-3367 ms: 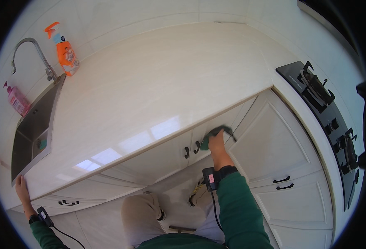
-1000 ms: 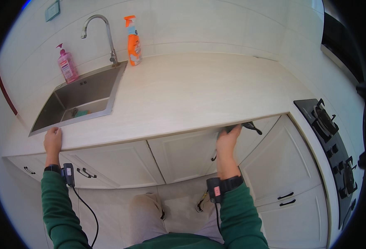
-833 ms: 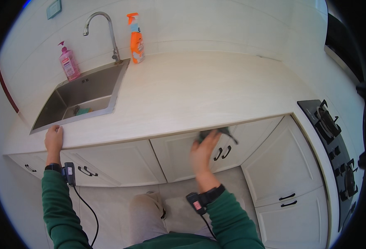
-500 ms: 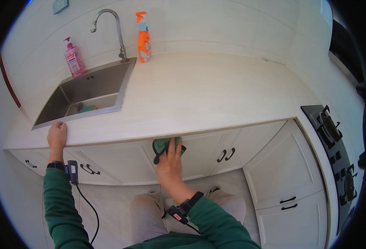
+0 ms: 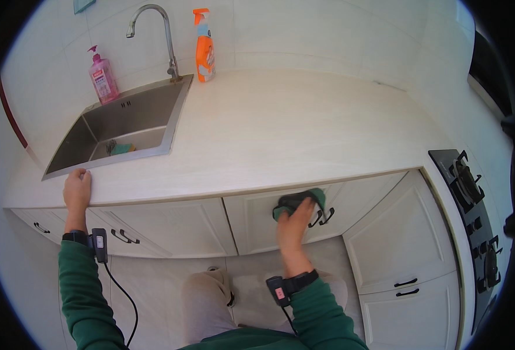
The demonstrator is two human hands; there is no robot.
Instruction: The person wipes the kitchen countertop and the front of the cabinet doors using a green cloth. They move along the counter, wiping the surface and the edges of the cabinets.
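Observation:
A green and dark grey cloth lies bunched against the white cabinet door, just under the countertop's front edge. My right hand is closed on it, pressing it to the door a little left of two black handles. Part of the cloth sticks out past my fingers on both sides. On the left, my left hand rests at the front edge of the white countertop, below the sink's near corner. Its fingers are curled, and their tips are hard to see.
A steel sink holds a green and yellow sponge. Behind it stand a pink pump bottle, a faucet and an orange spray bottle. A black gas hob lies at the right. More cabinet doors run below it.
My right hand has slid the cloth rightward along the cabinet fronts, over a door seam and near the handles. My left hand has stayed at the counter edge.

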